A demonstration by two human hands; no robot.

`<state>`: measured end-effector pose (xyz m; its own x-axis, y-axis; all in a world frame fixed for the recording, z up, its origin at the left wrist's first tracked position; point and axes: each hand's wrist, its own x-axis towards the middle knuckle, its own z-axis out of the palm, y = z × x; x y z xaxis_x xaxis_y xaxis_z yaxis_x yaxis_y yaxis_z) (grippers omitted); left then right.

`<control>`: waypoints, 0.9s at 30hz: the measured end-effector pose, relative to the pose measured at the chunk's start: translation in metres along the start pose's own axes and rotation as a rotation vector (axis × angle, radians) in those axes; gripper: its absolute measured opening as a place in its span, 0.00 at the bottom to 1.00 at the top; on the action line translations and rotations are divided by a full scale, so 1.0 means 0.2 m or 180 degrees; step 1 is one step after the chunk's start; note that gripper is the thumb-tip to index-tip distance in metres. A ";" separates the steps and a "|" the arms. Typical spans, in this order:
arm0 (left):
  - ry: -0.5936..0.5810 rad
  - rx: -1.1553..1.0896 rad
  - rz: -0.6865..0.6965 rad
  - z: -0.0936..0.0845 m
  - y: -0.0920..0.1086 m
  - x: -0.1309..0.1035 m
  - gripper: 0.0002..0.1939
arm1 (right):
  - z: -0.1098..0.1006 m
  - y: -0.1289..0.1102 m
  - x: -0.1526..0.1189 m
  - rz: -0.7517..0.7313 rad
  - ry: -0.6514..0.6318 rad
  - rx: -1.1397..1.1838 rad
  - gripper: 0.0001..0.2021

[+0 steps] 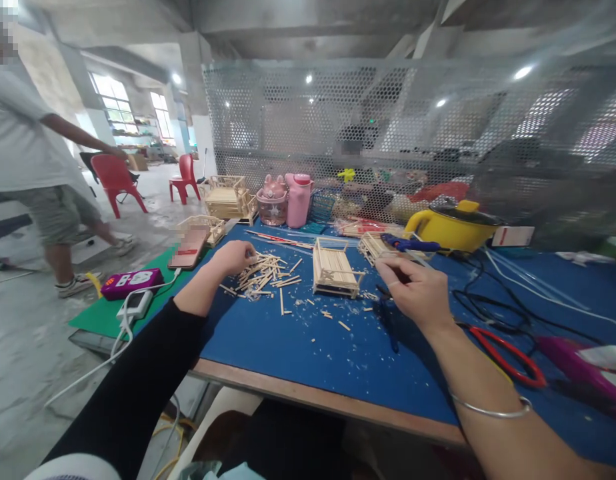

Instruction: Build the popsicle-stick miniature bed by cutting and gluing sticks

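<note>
My left hand (233, 258) is at the back left edge of a loose pile of short wooden sticks (268, 272), its fingers curled together. Whatever those fingers hold is hidden. To the right, a small bed-shaped frame made of wooden sticks (335, 270) stands on the blue table. My right hand (419, 290) hovers beyond the frame's right side, thumb and fingers pinched; what is between them is too small to make out. Just behind it lies a blue glue gun (413, 244), next to another stick model (372, 248). Blue-handled pliers (389, 325) lie below the right hand.
Finished-looking stick models (231, 200), a pink bottle (299, 200) and a yellow pot (455, 227) line the back by a perforated metal screen (288, 127). Black cable (481, 293) and red-handled scissors (511, 360) lie right. A phone (191, 247) lies left. A person (33, 147) walks beyond.
</note>
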<state>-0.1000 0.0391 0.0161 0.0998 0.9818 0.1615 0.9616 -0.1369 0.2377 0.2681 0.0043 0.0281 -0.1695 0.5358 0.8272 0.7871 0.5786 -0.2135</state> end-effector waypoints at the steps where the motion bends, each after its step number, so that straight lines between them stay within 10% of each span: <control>1: -0.0076 -0.0062 0.0117 0.01 0.01 0.00 0.12 | 0.00 0.00 0.00 0.0009 -0.0003 0.0008 0.11; 21: 0.0168 -0.0001 -0.0008 0.08 0.03 0.02 0.12 | 0.06 0.00 -0.02 0.0560 -0.0425 0.0046 0.13; 27: 0.0142 -0.0060 0.0245 0.07 0.07 0.00 0.14 | -0.14 0.23 0.04 0.1922 -0.0199 -0.1133 0.19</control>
<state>-0.0835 0.0394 0.0068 0.1614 0.9615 0.2223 0.9465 -0.2146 0.2408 0.3186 0.0183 0.0392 0.3330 0.7404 0.5838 0.8988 -0.0620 -0.4341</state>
